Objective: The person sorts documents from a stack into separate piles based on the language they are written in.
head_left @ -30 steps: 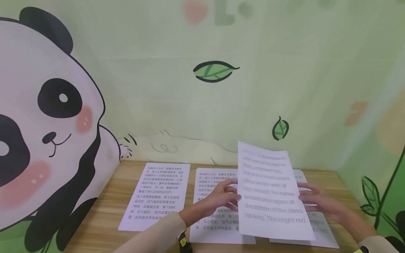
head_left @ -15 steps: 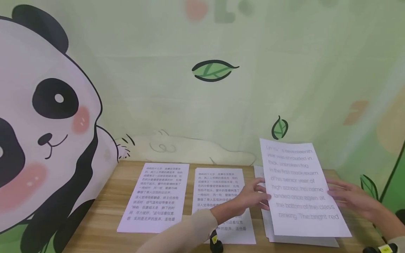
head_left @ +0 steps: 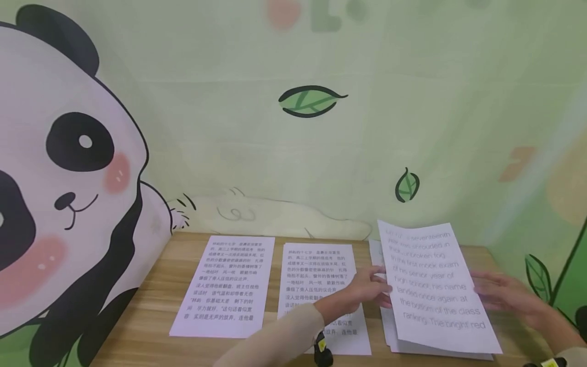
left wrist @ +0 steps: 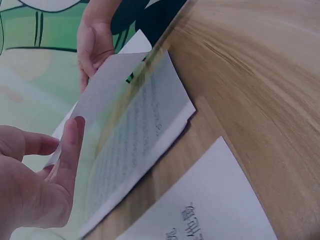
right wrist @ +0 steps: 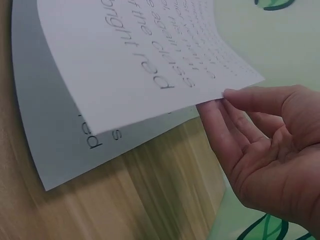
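A sheet of paper printed with English text is held tilted above the right side of the table. My left hand pinches its left edge between thumb and fingers; the left wrist view shows this hand gripping the edge. On the opposite edge, my right hand pinches the paper with the thumb on top and fingers beneath. Under the raised sheet lies a paper stack with English print, partly hidden and apart from it at the near end.
Two piles or sheets with Chinese print lie to the left: a far-left paper and a middle paper, partly covered by the left forearm. The wooden table ends at a wall cloth with a panda and leaves.
Both hands have carried the English-printed sheet rightward from beside the middle paper to over the right stack. In the last half second it has come down a little.
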A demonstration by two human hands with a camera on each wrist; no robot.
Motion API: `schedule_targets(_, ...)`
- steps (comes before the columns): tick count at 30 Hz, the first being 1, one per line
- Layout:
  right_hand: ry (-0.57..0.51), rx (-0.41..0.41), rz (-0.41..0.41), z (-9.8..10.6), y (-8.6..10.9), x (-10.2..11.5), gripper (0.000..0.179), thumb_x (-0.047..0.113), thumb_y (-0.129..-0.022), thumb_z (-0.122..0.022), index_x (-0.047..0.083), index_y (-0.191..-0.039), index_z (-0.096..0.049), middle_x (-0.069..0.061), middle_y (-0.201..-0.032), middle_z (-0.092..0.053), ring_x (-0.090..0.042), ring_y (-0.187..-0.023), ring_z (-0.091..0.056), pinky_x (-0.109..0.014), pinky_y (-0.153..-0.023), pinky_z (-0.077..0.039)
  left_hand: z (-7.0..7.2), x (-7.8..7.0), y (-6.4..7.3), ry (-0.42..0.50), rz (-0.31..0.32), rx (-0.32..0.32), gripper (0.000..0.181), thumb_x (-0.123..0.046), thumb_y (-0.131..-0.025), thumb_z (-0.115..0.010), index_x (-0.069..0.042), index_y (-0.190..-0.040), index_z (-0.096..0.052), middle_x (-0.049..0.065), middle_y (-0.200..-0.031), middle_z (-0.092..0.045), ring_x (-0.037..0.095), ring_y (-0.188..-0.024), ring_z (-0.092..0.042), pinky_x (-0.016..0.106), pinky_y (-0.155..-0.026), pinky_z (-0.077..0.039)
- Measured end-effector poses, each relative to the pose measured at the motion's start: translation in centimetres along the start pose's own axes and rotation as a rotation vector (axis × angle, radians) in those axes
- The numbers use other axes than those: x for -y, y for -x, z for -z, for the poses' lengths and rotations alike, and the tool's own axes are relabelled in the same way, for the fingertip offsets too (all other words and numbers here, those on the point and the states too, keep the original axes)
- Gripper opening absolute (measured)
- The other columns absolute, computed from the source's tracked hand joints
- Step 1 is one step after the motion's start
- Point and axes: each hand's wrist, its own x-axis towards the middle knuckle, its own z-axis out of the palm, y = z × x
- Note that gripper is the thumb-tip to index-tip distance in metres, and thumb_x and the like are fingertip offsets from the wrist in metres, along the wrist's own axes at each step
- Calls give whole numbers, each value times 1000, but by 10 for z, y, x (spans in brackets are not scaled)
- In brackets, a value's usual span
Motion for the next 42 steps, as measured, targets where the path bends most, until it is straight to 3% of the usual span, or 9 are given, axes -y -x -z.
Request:
schedule_targets(3, 85, -50, 19, -7, -4, -3, 47, 16, -106, -52, -1, -149, -46, 8, -112, -75, -7, -98, -72, -30, -87, -61, -1, 8, -6, 0, 42, -8, 47, -2, -94, -66, -10, -139, -58, 9, -98, -75, 33, -86, -78, 38, -74, -64)
schedule_targets(6, 139, -107, 16, -12, -8, -6, 58, 14, -104, -56, -16, -147, -32, -2, -113, -76, -8, -94, -73, -32, -83, -62, -3, 17, -12, -3, 91, -13, 46, -2, -93, -67, -10, -137, -59, 9, -93, -75, 32, -85, -78, 37, -75, -64)
schedule_targets(16, 175, -148, -72, -21, -16, -18, 63, 22, -105, -56, -12, -151, -31, -13, -119, -74, -10, -95, -71, -28, -82, -56, -1, 27, -14, -22, 180, 6, 41, -2, -94, -65, -6, -135, -60, 15, -86, -74, 33, -84, -77, 36, -71, -64)
schedule_targets(26, 153, -182, -114, -23, -21, -21, 62, 28, -107, -51, -14, -150, -33, -21, -124, -71, -14, -101, -72, -31, -84, -60, 8, 32, -17, -33, 165, -22, 49, -2, -93, -66, -6, -141, -58, 17, -86, -75, 26, -77, -77, 32, -69, -64)
schedule_targets(29, 118, -175, -91, -16, -17, -24, 63, 23, -108, -49, -19, -149, -25, -26, -123, -70, -11, -97, -73, -32, -85, -62, 18, 31, -16, -60, 142, 5, 49, -1, -92, -66, -5, -141, -58, 20, -88, -76, 27, -78, -78, 31, -69, -63)
schedule_targets(32, 69, -164, -73, -10, -12, -23, 63, 20, -108, -48, -21, -148, -22, -19, -115, -74, -9, -93, -73, -32, -85, -62, 30, 26, -14, -82, 104, 24, 51, -2, -92, -66, -2, -142, -55, 24, -96, -76, 31, -85, -78, 33, -75, -64)
schedule_targets(36, 21, -142, -54, -8, -8, -19, 54, 20, -107, -51, -17, -145, -38, 2, -107, -76, -9, -92, -74, -30, -84, -62, 51, 22, -12, -97, 70, 18, 49, -5, -94, -64, 1, -142, -54, 24, -107, -74, 34, -93, -77, 34, -79, -63)
schedule_targets(39, 36, -125, -45, -9, -7, -14, 52, 20, -108, -50, -15, -144, -41, 3, -109, -77, -9, -93, -74, -30, -85, -62, 71, 20, -10, -96, 65, 5, 48, -7, -95, -64, 1, -142, -55, 22, -111, -74, 32, -91, -77, 34, -79, -63)
schedule_targets(42, 84, -124, -37, -15, -8, -7, 59, 22, -108, -49, -17, -148, -31, -5, -113, -76, -8, -95, -74, -30, -86, -62, 94, 22, -7, -90, 59, -12, 47, -9, -97, -64, 0, -142, -55, 21, -113, -74, 29, -89, -77, 34, -80, -63)
